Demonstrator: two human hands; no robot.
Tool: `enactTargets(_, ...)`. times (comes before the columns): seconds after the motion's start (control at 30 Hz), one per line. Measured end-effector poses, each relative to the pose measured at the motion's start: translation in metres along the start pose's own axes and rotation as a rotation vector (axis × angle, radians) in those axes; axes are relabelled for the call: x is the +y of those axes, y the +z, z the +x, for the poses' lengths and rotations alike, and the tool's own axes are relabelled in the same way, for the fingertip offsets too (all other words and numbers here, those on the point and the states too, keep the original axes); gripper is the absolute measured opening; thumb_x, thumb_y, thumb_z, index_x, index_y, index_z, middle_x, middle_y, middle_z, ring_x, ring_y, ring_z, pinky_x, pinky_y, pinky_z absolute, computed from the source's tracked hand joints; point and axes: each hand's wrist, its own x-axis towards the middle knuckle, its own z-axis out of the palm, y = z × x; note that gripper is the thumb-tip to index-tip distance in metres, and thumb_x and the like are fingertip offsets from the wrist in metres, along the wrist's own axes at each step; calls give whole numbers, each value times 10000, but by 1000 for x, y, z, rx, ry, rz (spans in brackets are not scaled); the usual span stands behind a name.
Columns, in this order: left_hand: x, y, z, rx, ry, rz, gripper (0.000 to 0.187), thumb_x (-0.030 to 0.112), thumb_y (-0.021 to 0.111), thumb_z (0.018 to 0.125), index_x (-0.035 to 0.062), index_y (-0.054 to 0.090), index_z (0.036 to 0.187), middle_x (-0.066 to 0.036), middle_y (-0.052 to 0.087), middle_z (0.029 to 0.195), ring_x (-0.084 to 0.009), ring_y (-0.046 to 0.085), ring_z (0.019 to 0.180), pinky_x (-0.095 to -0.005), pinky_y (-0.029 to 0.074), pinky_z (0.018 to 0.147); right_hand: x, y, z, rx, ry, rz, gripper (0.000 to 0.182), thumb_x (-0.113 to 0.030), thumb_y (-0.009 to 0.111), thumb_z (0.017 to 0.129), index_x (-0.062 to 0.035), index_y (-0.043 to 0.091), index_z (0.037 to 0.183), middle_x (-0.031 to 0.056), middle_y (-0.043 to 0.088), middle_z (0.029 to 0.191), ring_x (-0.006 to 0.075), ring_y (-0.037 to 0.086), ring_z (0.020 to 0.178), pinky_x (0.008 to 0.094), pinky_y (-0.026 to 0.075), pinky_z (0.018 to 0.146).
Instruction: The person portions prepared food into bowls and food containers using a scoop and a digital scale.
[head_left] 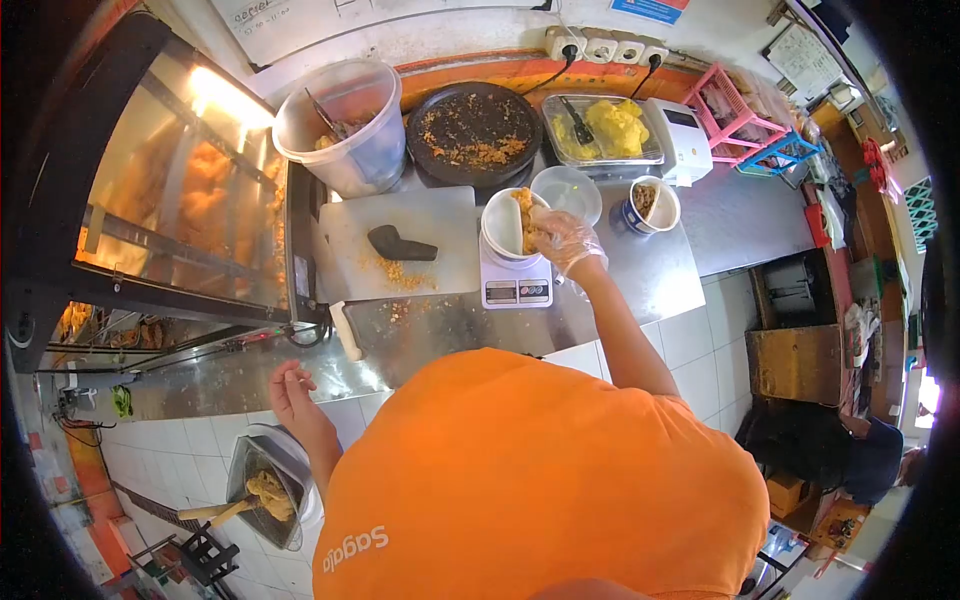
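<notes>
My right hand [568,242], in a clear plastic glove, is at the rim of a white tub [497,235]. Its fingers are closed around golden-brown crumbly food [524,212] at the tub's right side; the fingertips are partly hidden. Beneath the tub is a white digital scale [517,290]. Bare and raised by the counter's front edge, my left hand [292,393] holds nothing, its fingers loosely bent and apart. A dark stone pestle [402,244] lies on the white cutting board [345,275] among crumbs. Behind the tub sits a clear plastic bowl [568,190].
A round stone mortar [475,130], a large bucket [365,160] and a tray of yellow food [610,130] line the wall. A lit glass cabinet [190,190] stands left. A white-handled tool [346,331] lies near the edge. One person [820,440] is at far right.
</notes>
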Motion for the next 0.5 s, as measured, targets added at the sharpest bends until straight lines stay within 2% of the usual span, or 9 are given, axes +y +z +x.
enactTargets(0.07, 5, 4, -2, 69, -18, -14, 134, 116, 450, 920, 29, 545, 957, -33, 550, 880, -84, 468, 736, -220, 374, 630, 6, 7, -4, 71, -82, -12, 274, -321, 643, 767, -133, 667, 964, 122, 600, 1071, 296, 568, 968, 374, 442, 862)
enactTargets(0.13, 4, 2, -2, 85, -39, -9, 137, 117, 449, 921, 27, 545, 958, -34, 551, 878, -84, 468, 739, -221, 374, 633, 15, 9, -7, 137, -165, -27, 255, -288, 661, 759, -128, 668, 958, 121, 603, 1060, 286, 572, 960, 375, 445, 855)
enactTargets(0.2, 4, 0, -2, 102, -60, -2, 140, 118, 448, 921, 25, 545, 959, -34, 552, 877, -83, 467, 742, -223, 373, 637, 10, 1, -5, 195, 9, 261, 257, -207, 698, 734, -111, 665, 970, 80, 623, 1029, 201, 585, 933, 322, 452, 844)
enactTargets(0.23, 5, 0, -3, 92, -45, -5, 141, 119, 448, 921, 25, 546, 960, -34, 552, 872, -83, 466, 743, -224, 373, 641, 4, -8, -5, 186, 12, 260, 257, -207, 698, 734, -111, 665, 970, 80, 623, 1029, 201, 585, 933, 322, 452, 844)
enactTargets(0.3, 7, -2, -4, 80, -39, 0, 143, 121, 448, 922, 26, 548, 961, -34, 551, 868, -83, 465, 745, -225, 372, 645, -3, -27, -5, 270, 293, 299, 255, -137, 714, 722, -92, 665, 967, 40, 633, 997, 121, 569, 914, 260, 448, 812)
enactTargets(0.33, 9, -3, -4, 75, -42, 7, 143, 122, 449, 922, 27, 550, 960, -33, 551, 867, -84, 465, 745, -225, 372, 649, 7, -27, -5, 265, 300, 299, 255, -137, 714, 722, -92, 665, 967, 40, 633, 997, 121, 569, 914, 260, 448, 812)
enactTargets(0.4, 11, -5, -2, 67, -47, 13, 144, 123, 450, 922, 28, 551, 960, -33, 551, 867, -85, 464, 746, -226, 372, 653, 20, -27, 0, 433, 301, 494, 232, -127, 688, 768, -70, 654, 989, 38, 637, 969, 103, 567, 881, 235, 449, 772)
enactTargets(0.43, 11, -7, -1, 73, -45, 10, 143, 123, 451, 922, 29, 553, 958, -35, 554, 874, -88, 467, 747, -226, 374, 652, 17, -29, 2, 432, 304, 492, 232, -127, 688, 768, -70, 654, 989, 38, 637, 969, 103, 567, 881, 235, 449, 772)
enactTargets(0.5, 10, -13, 3, 81, -45, 8, 142, 122, 452, 922, 30, 554, 957, -36, 558, 881, -90, 470, 748, -227, 376, 652, 12, -35, 5, 546, 259, 756, 224, -109, 652, 812, -54, 632, 1028, 50, 637, 958, 112, 584, 815, 233, 460, 681)
